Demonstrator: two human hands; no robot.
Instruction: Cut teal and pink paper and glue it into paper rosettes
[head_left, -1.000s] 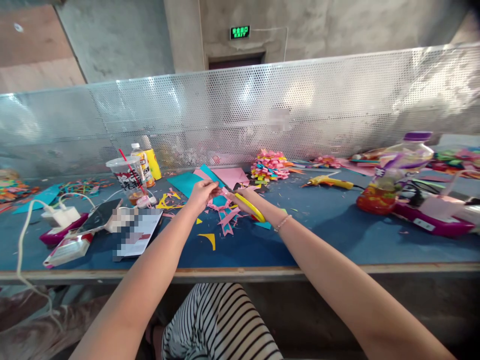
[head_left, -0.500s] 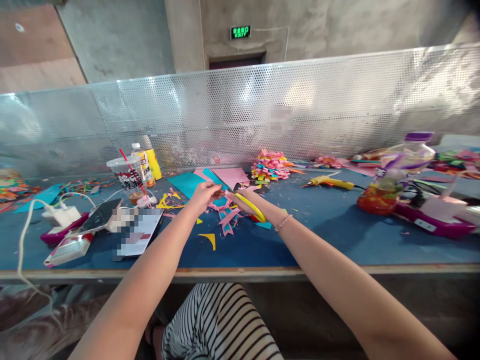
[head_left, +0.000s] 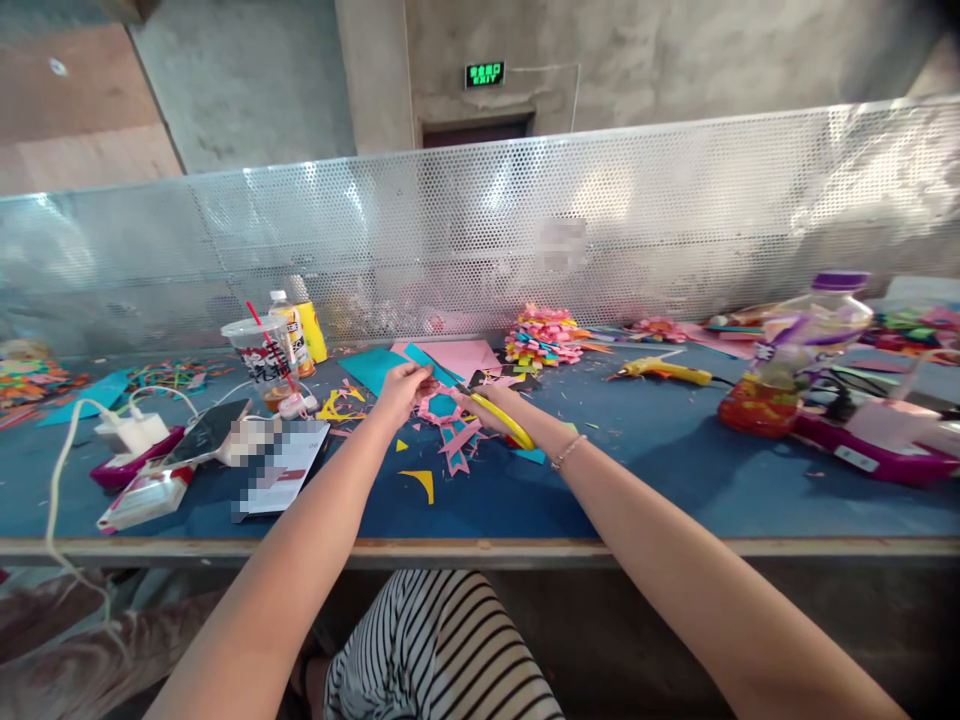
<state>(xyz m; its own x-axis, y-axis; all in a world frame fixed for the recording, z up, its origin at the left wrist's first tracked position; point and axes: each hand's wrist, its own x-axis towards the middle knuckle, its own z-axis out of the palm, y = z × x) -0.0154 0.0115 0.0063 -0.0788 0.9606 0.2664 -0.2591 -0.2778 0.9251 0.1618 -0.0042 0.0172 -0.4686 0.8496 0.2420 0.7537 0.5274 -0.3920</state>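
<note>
My left hand is closed in a pinch at a narrow blue paper strip that slants up from its fingertips. In my right hand is a pair of scissors with yellow handles. The blades point up and left toward the strip, close to my left fingertips; whether they touch the paper I cannot tell. Just below the hands, a pink and blue paper badge with forked tails lies on the table, partly hidden by my left hand.
Blue sheets, a pink sheet and a pink paper flower pile lie behind. A yellow glue gun and a drink bottle are to the right. A plastic cup, phone and yellow scraps are leftward.
My left hand has shifted slightly left, away from the scissors, and more of the badge's blue middle shows. The whole view has moved a little.
</note>
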